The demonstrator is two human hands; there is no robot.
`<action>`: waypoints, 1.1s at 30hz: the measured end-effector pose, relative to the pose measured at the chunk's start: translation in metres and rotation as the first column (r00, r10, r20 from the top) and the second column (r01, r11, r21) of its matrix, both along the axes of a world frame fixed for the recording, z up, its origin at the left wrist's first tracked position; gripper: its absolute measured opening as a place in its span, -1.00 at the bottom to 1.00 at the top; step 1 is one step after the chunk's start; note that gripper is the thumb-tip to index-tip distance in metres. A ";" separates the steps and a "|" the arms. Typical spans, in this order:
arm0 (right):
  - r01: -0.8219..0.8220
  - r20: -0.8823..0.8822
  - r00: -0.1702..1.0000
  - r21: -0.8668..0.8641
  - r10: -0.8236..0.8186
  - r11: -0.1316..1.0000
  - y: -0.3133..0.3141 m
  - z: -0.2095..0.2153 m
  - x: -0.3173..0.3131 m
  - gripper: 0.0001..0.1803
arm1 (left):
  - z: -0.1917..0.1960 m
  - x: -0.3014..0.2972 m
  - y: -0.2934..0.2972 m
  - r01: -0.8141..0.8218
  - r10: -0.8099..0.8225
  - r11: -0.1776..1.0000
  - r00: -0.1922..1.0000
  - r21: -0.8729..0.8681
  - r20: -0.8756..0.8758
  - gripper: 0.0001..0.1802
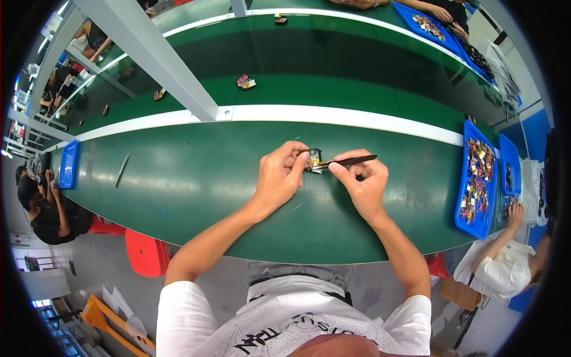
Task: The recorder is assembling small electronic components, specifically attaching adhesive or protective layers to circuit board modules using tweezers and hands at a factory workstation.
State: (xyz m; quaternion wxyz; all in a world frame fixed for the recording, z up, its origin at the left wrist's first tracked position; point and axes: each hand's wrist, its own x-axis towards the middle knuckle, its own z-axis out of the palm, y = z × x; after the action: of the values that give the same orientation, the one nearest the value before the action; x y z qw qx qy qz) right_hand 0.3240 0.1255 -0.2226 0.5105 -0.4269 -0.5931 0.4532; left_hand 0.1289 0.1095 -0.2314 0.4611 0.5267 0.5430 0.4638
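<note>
A small black-framed part [314,159] sits pinched in the left hand's [282,172] fingertips, the nearer grip; its long axis is unclear. Rightward, dark tweezers [360,159], gripped by the right hand [366,180], point left toward it; contact is uncertain.

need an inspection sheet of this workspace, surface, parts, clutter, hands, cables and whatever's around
surface: green table, glossy, with a few small marks
job's things: small black-framed part and dark slim tool, both in hand
clutter: slim silver tool lying toward the left; blue tray of small multicoloured pieces at right
grips: left hand pinches the part; right hand holds the dark tool, its tip at the part
cables: nothing seen for certain
surroundings: white rail behind the table, red stool at left, people seated either side
</note>
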 end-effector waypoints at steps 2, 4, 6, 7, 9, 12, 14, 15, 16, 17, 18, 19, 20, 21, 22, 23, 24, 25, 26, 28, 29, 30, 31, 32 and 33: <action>0.014 0.038 0.999 0.019 -0.015 1.000 0.000 -0.002 0.000 -0.87 | 0.004 0.002 -0.002 -0.011 0.011 1.000 1.000 0.018 0.019 -0.82; 0.025 0.074 0.997 0.040 -0.028 0.999 0.000 -0.004 0.000 -0.88 | 0.004 0.004 -0.003 -0.004 0.003 1.000 0.999 0.011 0.033 -0.82; 0.034 0.133 0.990 0.059 -0.041 0.998 0.001 -0.007 0.001 -0.87 | 0.003 0.005 -0.004 0.003 -0.003 1.000 0.999 0.006 0.046 -0.81; 0.032 0.132 0.990 0.057 -0.039 0.998 0.000 -0.007 0.000 -0.87 | 0.003 0.006 -0.005 -0.002 0.001 1.000 0.999 0.023 0.042 -0.82; 0.051 0.170 0.983 0.147 -0.076 0.988 0.000 -0.005 -0.001 -0.85 | 0.004 0.007 -0.005 -0.008 0.007 0.999 0.999 0.038 0.038 -0.82; 0.067 0.179 0.979 0.190 -0.101 0.980 0.001 -0.004 0.000 -0.84 | 0.005 0.008 -0.005 -0.036 0.031 0.995 0.997 0.088 0.064 -0.82; 0.066 0.188 0.977 0.181 -0.100 0.981 0.002 -0.005 0.001 -0.84 | 0.004 0.009 -0.004 -0.040 0.036 0.995 0.998 0.093 0.046 -0.82; 0.061 0.197 0.976 0.172 -0.095 0.983 0.002 -0.005 0.002 -0.83 | 0.004 0.009 -0.004 -0.035 0.031 0.995 0.999 0.094 0.045 -0.82; 0.065 0.196 0.976 0.171 -0.098 0.983 0.001 -0.004 0.002 -0.83 | 0.004 0.009 -0.005 -0.031 0.026 0.995 0.998 0.100 0.050 -0.81; 0.052 0.176 0.982 0.130 -0.075 0.990 0.001 -0.004 0.002 -0.84 | 0.005 0.010 -0.006 -0.026 0.020 0.994 0.998 0.107 0.056 -0.81; 0.039 0.154 0.987 0.089 -0.053 0.995 0.000 -0.003 0.002 -0.84 | 0.005 0.010 -0.006 -0.023 0.017 0.994 0.998 0.106 0.055 -0.81; 0.040 0.153 0.987 0.087 -0.053 0.995 0.000 -0.002 0.002 -0.84 | 0.005 0.010 -0.008 -0.020 0.013 0.994 0.998 0.110 0.066 -0.81; 0.020 0.085 0.996 -0.011 -0.019 1.000 0.000 0.001 0.003 -0.85 | 0.005 0.011 -0.008 -0.018 0.009 0.993 0.997 0.113 0.077 -0.80; -0.007 0.014 1.000 -0.107 0.009 0.994 0.001 0.004 0.004 -0.86 | 0.005 0.011 -0.009 -0.017 0.009 0.994 0.997 0.112 0.076 -0.80; -0.008 0.014 1.000 -0.109 0.009 0.994 0.001 0.008 0.004 -0.86 | 0.006 0.011 -0.009 -0.010 0.000 0.993 0.997 0.121 0.082 -0.79; -0.033 -0.069 0.997 -0.192 0.020 0.981 0.002 0.012 0.004 -0.86 | 0.006 0.011 -0.009 -0.003 -0.008 0.991 0.996 0.131 0.088 -0.79; -0.065 -0.152 0.988 -0.271 0.024 0.960 0.002 0.015 0.003 -0.86 | 0.005 0.011 -0.009 -0.004 -0.007 0.992 0.996 0.129 0.087 -0.79; -0.065 -0.152 0.988 -0.272 0.024 0.960 0.003 0.015 0.004 -0.86 | 0.005 0.011 -0.009 -0.001 -0.011 0.991 0.995 0.132 0.096 -0.79; -0.080 -0.149 0.988 -0.301 0.036 0.950 0.003 0.016 0.005 -0.86 | 0.004 0.010 -0.009 0.001 -0.015 0.991 0.994 0.134 0.104 -0.78; -0.094 -0.146 0.988 -0.331 0.048 0.939 0.003 0.016 0.006 -0.86 | 0.003 0.010 -0.009 0.002 -0.017 0.991 0.993 0.132 0.114 -0.78; -0.100 -0.161 0.986 -0.328 0.048 0.939 0.003 0.016 0.005 -0.87 | 0.002 0.010 -0.009 0.002 -0.018 0.991 0.992 0.131 0.123 -0.78; -0.105 -0.176 0.983 -0.325 0.049 0.940 0.003 0.016 0.005 -0.87 | 0.001 0.010 -0.008 0.002 -0.018 0.992 0.992 0.130 0.123 -0.78; -0.105 -0.176 0.983 -0.326 0.048 0.940 0.003 0.017 0.005 -0.87 | 0.000 0.009 -0.007 0.006 -0.023 0.991 0.992 0.136 0.126 -0.78; -0.103 -0.176 0.983 -0.328 0.047 0.939 0.003 0.017 0.005 -0.87 | 0.000 0.009 -0.007 0.009 -0.027 0.990 0.991 0.141 0.128 -0.78; -0.102 -0.175 0.984 -0.330 0.045 0.939 0.003 0.017 0.004 -0.88 | 0.000 0.009 -0.007 0.009 -0.027 0.990 0.991 0.140 0.129 -0.78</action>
State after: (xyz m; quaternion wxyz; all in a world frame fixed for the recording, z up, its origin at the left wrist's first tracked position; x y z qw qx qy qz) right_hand 0.3285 0.1281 -0.2054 0.4599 -0.4465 -0.4780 0.6005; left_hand 0.1380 0.1023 -0.2309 0.4619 0.5311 0.4731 0.5298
